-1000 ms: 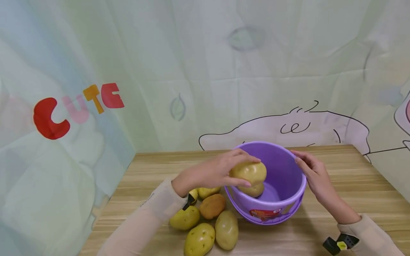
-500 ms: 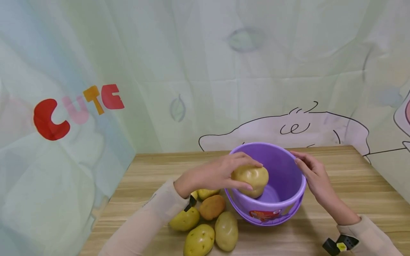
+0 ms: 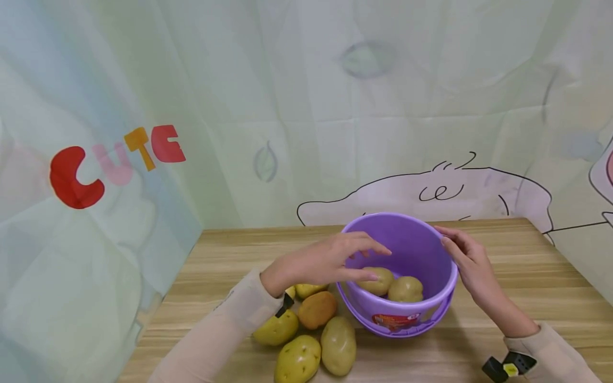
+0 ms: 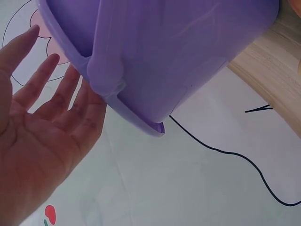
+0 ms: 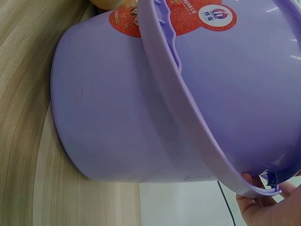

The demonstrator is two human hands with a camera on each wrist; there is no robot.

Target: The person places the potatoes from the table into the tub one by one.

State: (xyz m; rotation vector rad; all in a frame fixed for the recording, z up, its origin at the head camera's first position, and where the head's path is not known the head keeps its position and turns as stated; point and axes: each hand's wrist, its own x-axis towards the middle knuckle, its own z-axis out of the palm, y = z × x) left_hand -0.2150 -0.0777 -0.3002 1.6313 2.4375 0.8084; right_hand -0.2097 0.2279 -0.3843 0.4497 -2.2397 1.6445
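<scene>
A purple bucket (image 3: 421,244) stands on the table with two pale potatoes inside, one potato (image 3: 378,282) at the left and another potato (image 3: 406,290) beside it. Over the bucket's left rim is my left hand (image 3: 325,259), its fingers spread and nothing held. In the left wrist view, the left palm faces the bucket rim and handle end. My right hand (image 3: 471,260) grips the right side of the rim, near the handle joint (image 5: 273,181) in the right wrist view.
Left of the bucket lie several yellowish potatoes (image 3: 298,359) and an orange-brown one (image 3: 318,309); my left forearm partly covers the group. The wooden table (image 3: 239,255) ends at a printed curtain (image 3: 306,133) behind.
My left hand has let go of a potato, which now lies inside the bucket to the right of the other. The right hand has stayed on the rim.
</scene>
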